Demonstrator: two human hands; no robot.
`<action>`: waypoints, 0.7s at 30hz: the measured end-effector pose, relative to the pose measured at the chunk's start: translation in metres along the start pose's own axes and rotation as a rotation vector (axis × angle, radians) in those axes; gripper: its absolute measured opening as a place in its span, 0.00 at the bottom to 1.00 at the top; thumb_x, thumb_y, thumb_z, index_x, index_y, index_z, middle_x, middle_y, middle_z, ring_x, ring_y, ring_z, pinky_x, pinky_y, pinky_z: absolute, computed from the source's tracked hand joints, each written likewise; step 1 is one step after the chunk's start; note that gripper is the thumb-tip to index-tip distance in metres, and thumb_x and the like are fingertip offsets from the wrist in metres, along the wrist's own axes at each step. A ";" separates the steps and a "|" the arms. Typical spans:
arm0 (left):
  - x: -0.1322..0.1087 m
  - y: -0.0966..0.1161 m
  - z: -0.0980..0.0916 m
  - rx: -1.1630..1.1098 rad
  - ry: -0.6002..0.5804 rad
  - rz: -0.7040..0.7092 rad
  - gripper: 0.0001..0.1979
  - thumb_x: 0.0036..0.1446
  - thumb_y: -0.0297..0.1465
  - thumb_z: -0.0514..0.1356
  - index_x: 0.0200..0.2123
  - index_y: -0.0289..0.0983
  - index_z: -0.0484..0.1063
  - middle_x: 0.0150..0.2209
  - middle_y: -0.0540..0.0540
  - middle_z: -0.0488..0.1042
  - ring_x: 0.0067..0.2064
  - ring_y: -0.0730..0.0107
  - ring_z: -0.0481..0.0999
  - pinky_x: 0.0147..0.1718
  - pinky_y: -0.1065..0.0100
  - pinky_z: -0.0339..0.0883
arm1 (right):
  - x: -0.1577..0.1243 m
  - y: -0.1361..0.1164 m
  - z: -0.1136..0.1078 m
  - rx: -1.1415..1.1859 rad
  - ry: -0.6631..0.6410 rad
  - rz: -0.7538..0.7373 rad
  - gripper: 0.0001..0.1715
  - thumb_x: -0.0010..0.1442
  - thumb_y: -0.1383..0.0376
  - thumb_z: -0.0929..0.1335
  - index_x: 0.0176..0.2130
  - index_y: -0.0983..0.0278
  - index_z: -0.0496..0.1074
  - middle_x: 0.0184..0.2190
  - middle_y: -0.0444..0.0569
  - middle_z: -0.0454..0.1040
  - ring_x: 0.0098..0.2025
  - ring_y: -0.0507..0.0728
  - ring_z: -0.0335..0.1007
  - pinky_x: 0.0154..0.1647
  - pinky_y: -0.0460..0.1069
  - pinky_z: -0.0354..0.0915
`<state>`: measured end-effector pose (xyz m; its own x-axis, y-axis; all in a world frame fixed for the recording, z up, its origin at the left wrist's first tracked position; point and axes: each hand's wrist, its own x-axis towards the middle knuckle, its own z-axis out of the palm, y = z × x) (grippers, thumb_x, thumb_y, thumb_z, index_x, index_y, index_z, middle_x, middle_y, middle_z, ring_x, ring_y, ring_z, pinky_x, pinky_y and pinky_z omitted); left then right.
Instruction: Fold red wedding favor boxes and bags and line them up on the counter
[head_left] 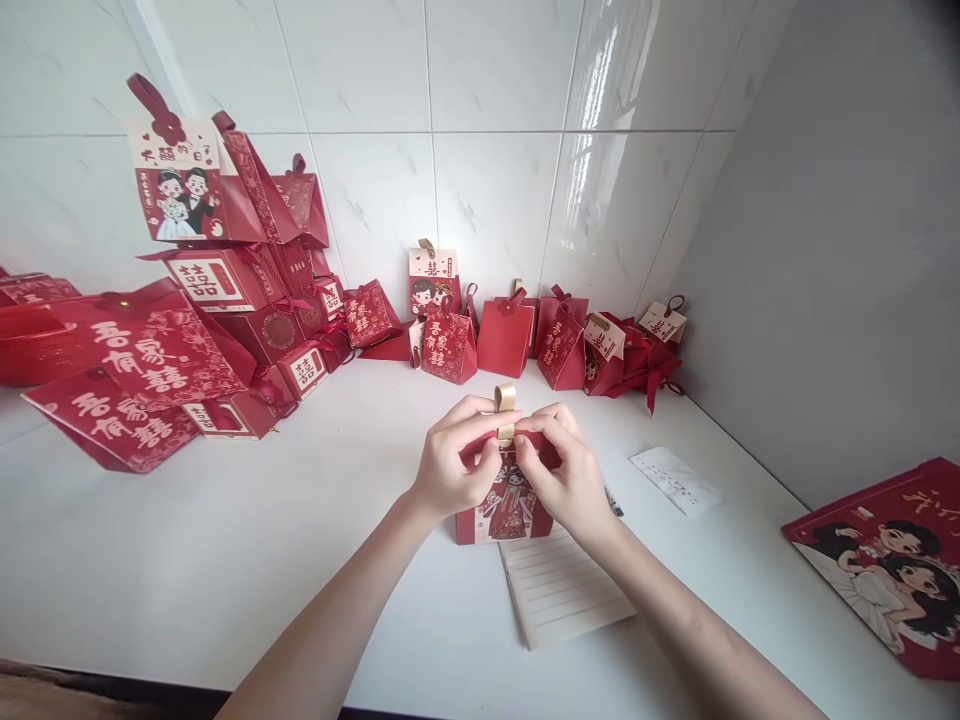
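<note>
A small red gift box [504, 510] with a cartoon bride printed on its front stands on the white table [225, 560] in front of me. A gold ribbon loop [505, 398] sticks up from its top. My left hand [450, 462] pinches the left side of the box's top flaps, fingers closed. My right hand [564, 470] pinches the right side, fingers closed too. Both thumbs meet beside the ribbon.
A lined notepad [562, 590] lies under my right wrist, with a pen tip [613, 503] beside it. A white paper slip [675, 480] lies to the right. Flat printed cards [892, 560] sit at the far right. Several red gift boxes [450, 345] and bags [142, 360] line the tiled wall.
</note>
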<state>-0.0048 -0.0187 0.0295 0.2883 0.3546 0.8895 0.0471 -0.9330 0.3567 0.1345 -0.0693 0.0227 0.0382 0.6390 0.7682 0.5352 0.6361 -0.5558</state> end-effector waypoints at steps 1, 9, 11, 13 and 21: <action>0.000 0.000 0.000 -0.002 -0.001 0.002 0.15 0.54 0.22 0.52 0.41 0.34 0.75 0.34 0.45 0.72 0.31 0.71 0.73 0.27 0.69 0.70 | 0.000 0.000 0.000 0.000 0.002 -0.001 0.07 0.61 0.70 0.63 0.34 0.62 0.69 0.29 0.45 0.62 0.32 0.54 0.63 0.32 0.49 0.62; 0.000 0.000 0.001 0.024 0.000 0.005 0.13 0.55 0.22 0.54 0.41 0.35 0.75 0.34 0.45 0.71 0.32 0.72 0.73 0.28 0.69 0.70 | -0.001 0.000 0.002 -0.019 0.000 -0.016 0.07 0.61 0.70 0.62 0.34 0.62 0.69 0.29 0.46 0.62 0.32 0.55 0.63 0.31 0.50 0.63; 0.000 0.000 0.001 0.029 0.000 0.002 0.14 0.55 0.22 0.53 0.41 0.35 0.75 0.34 0.45 0.71 0.31 0.72 0.73 0.28 0.69 0.70 | -0.001 -0.001 0.002 -0.023 0.001 -0.014 0.07 0.61 0.70 0.62 0.34 0.62 0.69 0.29 0.46 0.62 0.32 0.55 0.63 0.31 0.50 0.63; 0.000 0.000 0.001 0.030 0.002 0.000 0.14 0.55 0.22 0.53 0.41 0.35 0.75 0.34 0.45 0.71 0.31 0.72 0.73 0.27 0.70 0.70 | 0.000 -0.001 0.001 -0.019 0.005 -0.016 0.08 0.61 0.70 0.62 0.34 0.62 0.69 0.29 0.46 0.62 0.32 0.55 0.63 0.31 0.50 0.63; -0.001 -0.001 0.001 0.016 0.006 0.019 0.14 0.55 0.22 0.53 0.42 0.35 0.75 0.34 0.45 0.71 0.31 0.73 0.73 0.27 0.71 0.70 | 0.000 0.000 -0.001 -0.013 0.005 -0.008 0.07 0.62 0.69 0.62 0.33 0.62 0.69 0.29 0.46 0.63 0.31 0.55 0.63 0.31 0.50 0.63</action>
<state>-0.0042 -0.0177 0.0281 0.2834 0.3372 0.8977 0.0565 -0.9404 0.3354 0.1351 -0.0695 0.0234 0.0381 0.6315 0.7744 0.5464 0.6357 -0.5453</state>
